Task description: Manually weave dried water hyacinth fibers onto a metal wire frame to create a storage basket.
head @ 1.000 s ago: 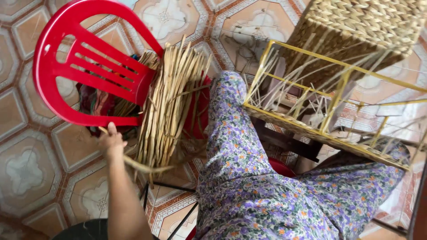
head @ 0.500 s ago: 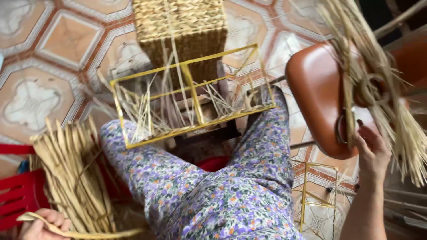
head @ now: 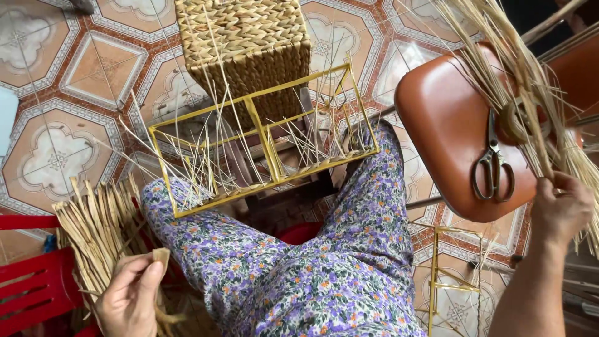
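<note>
The left hand (head: 128, 299) sits at about seven o'clock in the head view, thumb and fingers pinched together on the flat, pale end of a dried leaf strip (head: 161, 256), whose tip pokes up just above the fingertips at roughly one o'clock from the palm. The rest of that strip curls down under the hand and is hard to follow. Just beside this hand, at its ten o'clock, stands a bundle of flat straw strips (head: 100, 231), their long axes running from six toward twelve o'clock, leaning against a red plastic chair (head: 31, 274). The right hand (head: 561, 209) is far across at about four o'clock, closed around a sheaf of thin reeds (head: 530, 75) that fans up toward eleven o'clock and hangs down past the wrist. These reeds lie over a brown padded stool seat (head: 443, 118), where dark-handled scissors (head: 493, 165) rest just at nine o'clock from the right hand. Between the two hands, on the lap in floral trousers (head: 299, 274), sits a yellow wire frame (head: 262, 134), its long axis tilted from eight to two o'clock, with thin reeds threaded upright through it. The left hand is the nearer to its open corner. Behind the frame, at twelve o'clock, stands a woven basket (head: 243, 43) on the patterned tile floor (head: 56, 125).
</note>
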